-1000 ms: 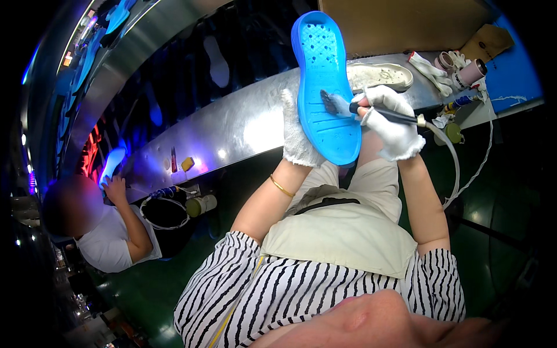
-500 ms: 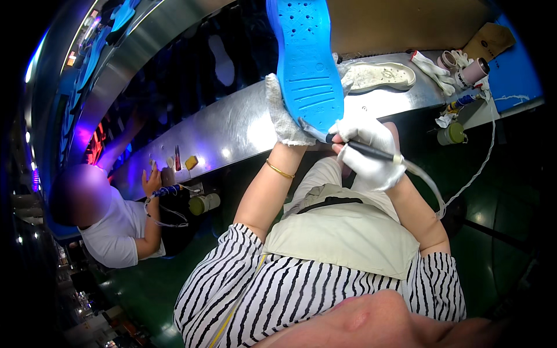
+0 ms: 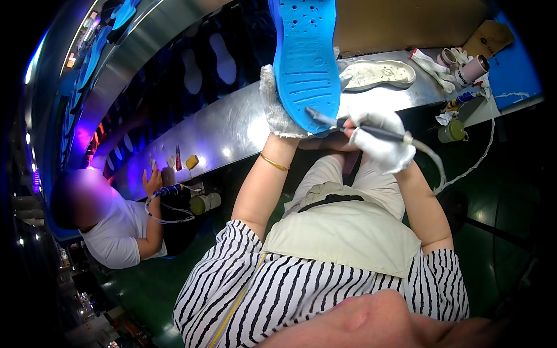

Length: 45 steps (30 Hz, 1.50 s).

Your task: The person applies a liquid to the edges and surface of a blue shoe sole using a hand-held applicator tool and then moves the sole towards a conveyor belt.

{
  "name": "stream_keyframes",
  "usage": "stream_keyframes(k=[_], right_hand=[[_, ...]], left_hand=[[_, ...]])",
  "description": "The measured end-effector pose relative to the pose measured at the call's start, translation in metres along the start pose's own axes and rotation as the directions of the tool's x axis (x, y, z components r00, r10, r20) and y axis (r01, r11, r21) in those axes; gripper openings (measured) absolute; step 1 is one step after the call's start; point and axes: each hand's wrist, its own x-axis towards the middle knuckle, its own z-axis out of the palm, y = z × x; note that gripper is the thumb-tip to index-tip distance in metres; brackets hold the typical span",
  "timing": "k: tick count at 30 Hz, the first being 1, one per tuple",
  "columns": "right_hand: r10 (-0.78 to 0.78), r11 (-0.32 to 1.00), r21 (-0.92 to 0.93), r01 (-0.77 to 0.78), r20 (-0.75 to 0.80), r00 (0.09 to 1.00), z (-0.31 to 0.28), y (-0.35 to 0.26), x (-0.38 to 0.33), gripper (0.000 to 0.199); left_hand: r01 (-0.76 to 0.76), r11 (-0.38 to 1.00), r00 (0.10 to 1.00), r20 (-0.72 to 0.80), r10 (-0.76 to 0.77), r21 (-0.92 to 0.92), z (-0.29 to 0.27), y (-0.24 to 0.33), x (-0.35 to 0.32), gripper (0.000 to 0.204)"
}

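My gloved left hand [image 3: 277,107] has its fingers clamped on the edge of a blue shoe sole [image 3: 306,58], raised upright above the shiny metal desk [image 3: 220,124], while my gloved right hand [image 3: 380,139] grips a slim pen-like tool [image 3: 354,126] with a hose, its tip touching the sole's ribbed lower end. The sole is smooth rubber, dotted with small holes. Around it — a white sole [image 3: 377,73] lying flat on the desk, tape rolls [image 3: 473,68] to the right, and another person's hand [image 3: 152,181] at the desk to my left.

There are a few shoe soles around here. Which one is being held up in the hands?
The bright blue sole, gripped by the gloved left hand while the right hand touches a tool to it. The whitish sole lies flat on the metal bench, untouched.
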Motion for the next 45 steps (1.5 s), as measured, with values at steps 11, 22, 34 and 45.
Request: stream_keyframes(k=[11,22,34,45], right_hand=[[0.152,0.982,0.108,-0.154,0.021,0.988,0.008,0.000,-0.008,0.010],[-0.217,0.970,-0.113,0.216,0.007,0.976,-0.001,0.000,0.013,0.013],[0.048,0.967,0.238,-0.094,0.193,0.980,-0.011,0.014,0.007,0.013],[-0.073,0.994,-0.070,0.078,0.073,0.995,0.007,-0.003,0.004,0.011]], left_hand=[[0.151,0.920,0.969,0.239,-0.065,-0.363,-0.004,0.013,0.012,0.080],[0.194,0.940,0.975,0.160,-0.154,-0.279,-0.003,0.019,0.010,0.075],[0.237,0.971,0.945,-0.234,-0.227,0.015,-0.026,0.021,0.010,0.057],[0.216,0.971,0.955,-0.228,-0.188,0.104,-0.017,0.023,0.022,0.056]])
